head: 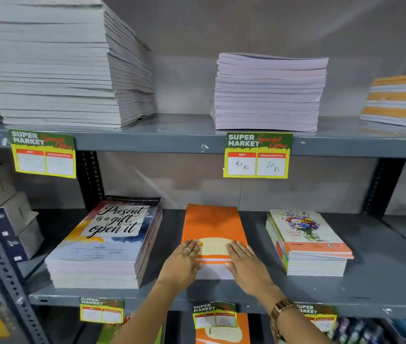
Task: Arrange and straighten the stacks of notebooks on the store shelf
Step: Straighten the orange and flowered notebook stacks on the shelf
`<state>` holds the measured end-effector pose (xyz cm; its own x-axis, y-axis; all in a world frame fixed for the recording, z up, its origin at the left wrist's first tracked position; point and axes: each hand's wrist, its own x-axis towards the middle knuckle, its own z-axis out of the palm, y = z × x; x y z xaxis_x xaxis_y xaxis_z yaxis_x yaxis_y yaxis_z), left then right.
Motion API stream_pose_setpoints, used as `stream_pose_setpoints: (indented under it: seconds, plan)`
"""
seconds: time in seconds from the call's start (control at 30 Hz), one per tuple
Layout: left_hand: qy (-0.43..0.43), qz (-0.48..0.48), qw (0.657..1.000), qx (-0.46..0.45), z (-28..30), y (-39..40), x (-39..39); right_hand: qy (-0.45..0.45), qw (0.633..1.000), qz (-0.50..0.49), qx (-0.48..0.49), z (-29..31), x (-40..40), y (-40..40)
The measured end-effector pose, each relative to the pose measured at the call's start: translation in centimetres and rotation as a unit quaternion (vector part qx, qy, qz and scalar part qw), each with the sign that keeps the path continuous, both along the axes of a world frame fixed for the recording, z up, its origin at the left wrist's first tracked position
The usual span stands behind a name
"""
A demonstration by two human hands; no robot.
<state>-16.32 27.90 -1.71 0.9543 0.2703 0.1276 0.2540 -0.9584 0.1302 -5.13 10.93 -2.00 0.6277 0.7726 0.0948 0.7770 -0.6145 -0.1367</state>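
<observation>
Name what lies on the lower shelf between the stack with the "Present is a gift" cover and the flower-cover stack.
In the head view, the orange notebook stack sits between them, with the left hand and right hand resting flat on it.

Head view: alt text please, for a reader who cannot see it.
Both hands, left hand and right hand, rest flat on the near end of an orange notebook stack on a grey shelf, between a quote-cover stack and a floral stack. Taller stacks sit above.
</observation>
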Motion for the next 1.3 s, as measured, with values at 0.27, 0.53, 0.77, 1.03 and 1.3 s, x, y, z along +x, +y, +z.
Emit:
stream_pose_setpoints:
  seconds: [0.27, 0.53, 0.77, 1.03, 1.3]
  plan:
    - [-0.013, 0.010, 1.000, -0.020, -0.5, 0.1, -0.1, -0.014, 0.999, -0.007, 0.029, -0.6, -0.1, -0.1]
    - [-0.007, 0.013, 1.000, 0.020, -0.6, 0.0, -0.1, -0.042, 0.999, -0.018, 0.026, -1.1, -0.4, 0.1]
    - [-0.015, 0.015, 0.999, 0.045, -0.8, -0.1, -0.1, -0.053, 0.998, -0.025, 0.019, -1.4, -0.3, 0.1]
    - [-0.005, 0.012, 0.994, 0.105, -1.6, 0.1, 0.2, -0.057, 0.998, -0.018, 0.013, -1.3, -0.2, 0.1]
    - [-0.014, -0.001, 0.994, 0.109, -1.6, 0.2, 0.2, -0.058, 0.998, -0.023, 0.017, -1.5, -0.2, 0.2]
